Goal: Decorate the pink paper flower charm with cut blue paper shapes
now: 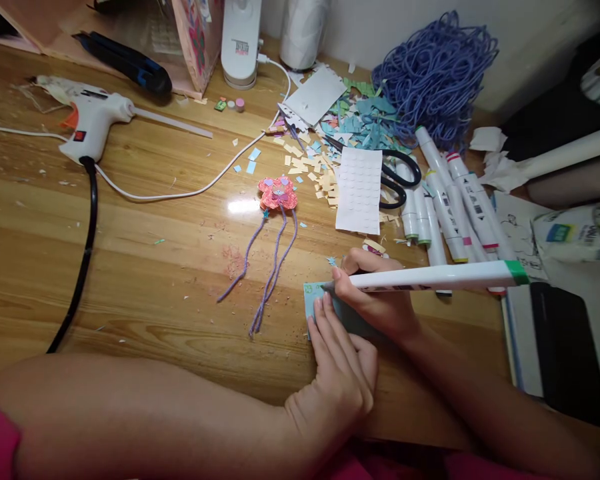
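My right hand [380, 293] grips a white marker [430, 275] with a green end. Its tip touches the top edge of a light blue piece of paper [310, 308], where small green marks show. My left hand [335, 360] lies on that paper with its fingers stretched out, covering much of it. Beyond the hands lies a pink-red flower-shaped ornament [278, 193] with a small face. Several purple yarn strands [275, 267] trail from it towards me. A tiny blue star [331, 261] lies just past my right hand.
A glue gun [93, 117] with its cord and a utility knife [125, 61] lie at the left. Scissors [400, 175] sit partly under a white sticker sheet [359, 190], near paper scraps [325, 177]. Markers [460, 207] and purple yarn [435, 77] are at the right.
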`<state>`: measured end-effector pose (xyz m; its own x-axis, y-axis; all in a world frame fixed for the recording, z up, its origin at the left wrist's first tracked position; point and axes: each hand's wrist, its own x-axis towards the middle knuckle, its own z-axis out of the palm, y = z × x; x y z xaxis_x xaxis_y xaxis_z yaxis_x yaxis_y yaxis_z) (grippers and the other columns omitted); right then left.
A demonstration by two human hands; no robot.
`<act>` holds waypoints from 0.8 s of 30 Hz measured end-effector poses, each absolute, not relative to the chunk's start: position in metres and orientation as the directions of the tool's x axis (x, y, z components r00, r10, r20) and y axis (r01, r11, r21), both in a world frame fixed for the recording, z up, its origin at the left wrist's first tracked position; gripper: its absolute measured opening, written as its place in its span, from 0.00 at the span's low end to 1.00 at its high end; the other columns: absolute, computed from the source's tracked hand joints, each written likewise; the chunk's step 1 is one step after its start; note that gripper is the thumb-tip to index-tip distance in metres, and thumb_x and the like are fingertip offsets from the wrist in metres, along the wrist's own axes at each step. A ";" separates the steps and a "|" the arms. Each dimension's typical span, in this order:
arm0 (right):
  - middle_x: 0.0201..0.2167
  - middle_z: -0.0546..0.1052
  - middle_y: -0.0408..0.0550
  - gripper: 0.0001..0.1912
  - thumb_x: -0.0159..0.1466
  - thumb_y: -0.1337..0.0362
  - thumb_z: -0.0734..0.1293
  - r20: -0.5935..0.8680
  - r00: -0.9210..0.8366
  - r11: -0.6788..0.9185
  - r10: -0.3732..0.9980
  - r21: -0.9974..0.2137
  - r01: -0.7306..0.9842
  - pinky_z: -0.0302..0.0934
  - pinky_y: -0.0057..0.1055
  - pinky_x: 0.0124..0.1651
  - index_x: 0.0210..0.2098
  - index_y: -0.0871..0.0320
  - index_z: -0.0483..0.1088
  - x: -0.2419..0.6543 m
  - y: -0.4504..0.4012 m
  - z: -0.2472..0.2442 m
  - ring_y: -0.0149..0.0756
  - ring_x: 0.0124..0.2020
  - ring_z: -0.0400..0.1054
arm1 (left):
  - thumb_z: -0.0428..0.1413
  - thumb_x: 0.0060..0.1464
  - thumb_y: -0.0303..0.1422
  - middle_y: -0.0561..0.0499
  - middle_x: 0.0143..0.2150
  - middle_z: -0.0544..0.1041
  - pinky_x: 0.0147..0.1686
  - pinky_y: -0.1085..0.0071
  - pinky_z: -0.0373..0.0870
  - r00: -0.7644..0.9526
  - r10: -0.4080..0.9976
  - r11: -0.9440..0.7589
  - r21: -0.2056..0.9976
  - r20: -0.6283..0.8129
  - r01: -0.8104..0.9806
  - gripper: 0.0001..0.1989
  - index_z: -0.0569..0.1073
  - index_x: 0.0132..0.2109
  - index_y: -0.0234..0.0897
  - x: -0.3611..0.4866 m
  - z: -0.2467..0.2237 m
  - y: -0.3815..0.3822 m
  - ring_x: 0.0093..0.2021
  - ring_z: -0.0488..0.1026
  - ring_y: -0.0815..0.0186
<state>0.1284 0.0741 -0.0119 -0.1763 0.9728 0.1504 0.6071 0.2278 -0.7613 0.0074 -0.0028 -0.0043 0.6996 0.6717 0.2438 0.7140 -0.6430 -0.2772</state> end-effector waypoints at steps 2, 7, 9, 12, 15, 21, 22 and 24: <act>0.14 0.58 0.35 0.17 0.60 0.66 0.65 0.144 -0.181 0.226 0.973 -0.763 0.605 0.47 0.24 0.20 0.19 0.56 0.55 0.129 0.074 -0.012 0.25 0.17 0.50 | 0.51 0.57 0.33 0.29 0.43 0.77 0.40 0.57 0.77 0.702 0.672 -0.653 -0.258 0.238 0.712 0.11 0.71 0.34 0.26 0.007 -0.004 -0.003 0.45 0.76 0.46; 0.14 0.58 0.35 0.17 0.60 0.66 0.64 0.128 -0.187 0.217 0.974 -0.767 0.604 0.47 0.24 0.19 0.19 0.56 0.54 0.129 0.074 -0.010 0.25 0.16 0.50 | 0.50 0.57 0.30 0.27 0.44 0.77 0.40 0.57 0.77 0.688 0.674 -0.658 -0.205 0.268 0.724 0.11 0.72 0.36 0.23 0.006 -0.006 -0.003 0.46 0.76 0.45; 0.14 0.58 0.35 0.17 0.60 0.66 0.64 0.136 -0.183 0.221 0.974 -0.767 0.602 0.47 0.24 0.19 0.18 0.56 0.54 0.129 0.075 -0.010 0.25 0.16 0.50 | 0.50 0.58 0.29 0.28 0.45 0.77 0.39 0.58 0.78 0.701 0.661 -0.676 -0.191 0.268 0.711 0.11 0.72 0.38 0.23 0.005 -0.005 -0.002 0.47 0.75 0.45; 0.14 0.58 0.35 0.17 0.60 0.67 0.64 0.134 -0.191 0.222 0.973 -0.780 0.586 0.47 0.24 0.19 0.18 0.56 0.54 0.129 0.075 -0.009 0.25 0.16 0.50 | 0.48 0.59 0.28 0.29 0.46 0.76 0.38 0.59 0.78 0.709 0.658 -0.693 -0.163 0.255 0.702 0.12 0.73 0.41 0.22 0.005 -0.004 -0.003 0.47 0.75 0.46; 0.13 0.60 0.36 0.17 0.60 0.66 0.64 0.110 -0.203 0.208 0.973 -0.796 0.568 0.47 0.23 0.18 0.18 0.56 0.55 0.129 0.075 -0.008 0.24 0.16 0.50 | 0.47 0.59 0.27 0.31 0.48 0.76 0.39 0.57 0.78 0.691 0.679 -0.684 -0.127 0.247 0.718 0.13 0.73 0.43 0.23 0.006 -0.003 -0.005 0.48 0.75 0.45; 0.13 0.60 0.36 0.17 0.60 0.65 0.64 0.100 -0.202 0.202 0.974 -0.788 0.582 0.47 0.24 0.18 0.18 0.56 0.56 0.128 0.074 -0.008 0.25 0.16 0.51 | 0.48 0.60 0.27 0.32 0.48 0.76 0.41 0.55 0.77 0.693 0.686 -0.689 -0.109 0.223 0.717 0.13 0.73 0.44 0.23 0.007 -0.004 -0.008 0.49 0.74 0.45; 0.13 0.60 0.36 0.17 0.60 0.65 0.64 0.101 -0.202 0.202 0.974 -0.787 0.582 0.47 0.24 0.18 0.18 0.56 0.56 0.128 0.074 -0.008 0.25 0.16 0.50 | 0.48 0.60 0.27 0.32 0.48 0.76 0.41 0.55 0.77 0.694 0.685 -0.690 -0.110 0.221 0.716 0.13 0.73 0.45 0.23 0.007 -0.004 -0.008 0.49 0.74 0.45; 0.13 0.59 0.36 0.17 0.60 0.65 0.64 0.096 -0.206 0.200 0.974 -0.793 0.576 0.47 0.24 0.18 0.18 0.56 0.55 0.128 0.074 -0.008 0.25 0.15 0.50 | 0.48 0.60 0.28 0.32 0.49 0.76 0.40 0.56 0.78 0.698 0.681 -0.693 -0.113 0.223 0.712 0.13 0.73 0.45 0.23 0.007 -0.005 -0.008 0.48 0.74 0.45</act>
